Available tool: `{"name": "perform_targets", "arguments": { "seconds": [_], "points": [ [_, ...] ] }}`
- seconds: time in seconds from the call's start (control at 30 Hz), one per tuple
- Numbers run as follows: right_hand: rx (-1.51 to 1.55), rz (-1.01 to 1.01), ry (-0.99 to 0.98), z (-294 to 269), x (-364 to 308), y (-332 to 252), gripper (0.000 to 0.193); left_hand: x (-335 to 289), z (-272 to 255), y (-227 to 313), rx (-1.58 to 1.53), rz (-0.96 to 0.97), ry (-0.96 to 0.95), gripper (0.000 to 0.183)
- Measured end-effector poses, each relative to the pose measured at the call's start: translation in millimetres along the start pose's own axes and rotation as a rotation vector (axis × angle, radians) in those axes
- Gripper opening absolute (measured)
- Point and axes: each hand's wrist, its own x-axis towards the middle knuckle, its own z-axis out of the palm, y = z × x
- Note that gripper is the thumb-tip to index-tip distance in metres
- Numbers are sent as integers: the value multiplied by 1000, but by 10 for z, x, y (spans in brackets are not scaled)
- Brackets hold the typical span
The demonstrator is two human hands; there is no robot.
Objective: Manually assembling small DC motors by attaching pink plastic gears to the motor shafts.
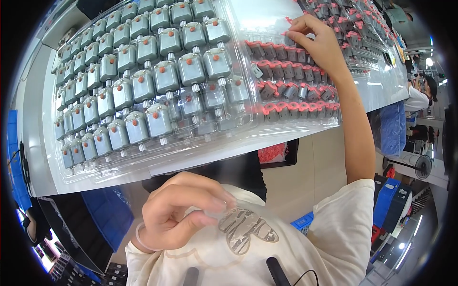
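Note:
My right hand [317, 42] reaches over a clear tray of small grey parts with pink clips [281, 71]. Its thumb and forefinger are pinched at the tray's far row, where a small pink part [288, 20] shows by the fingertips. My left hand [183, 209] is raised before my chest, thumb and fingertips together; a small translucent bit seems to be between them, too blurred to name. To its far side, a clear plastic tray holds rows of silver motors [143, 86], many with an orange-red dot.
Trays of more pink-clipped parts [353, 35] lie at the far right of the white table [267, 138]. Under its front edge sits a black bin of pink pieces [273, 153]. A fan [422, 166] and another person [422, 93] are at the right.

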Motion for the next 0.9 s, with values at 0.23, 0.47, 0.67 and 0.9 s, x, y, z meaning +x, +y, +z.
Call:
{"name": "perform_targets", "arguments": {
  "seconds": [0.23,0.47,0.67,0.9],
  "points": [
    [-33,-81,-74,-67,-46,-15,15,23,-9,-36,119,9,-25,21],
    [-99,-15,-117,-94,26,25,14,-20,-15,-51,17,-24,10,22],
    [-268,41,40,-145,467,50,20,-30,-1,-66,-81,-69,21,28],
    [-288,113,-93,-36,633,440,19,-33,-13,-101,13,7,55,27]
  ]
}}
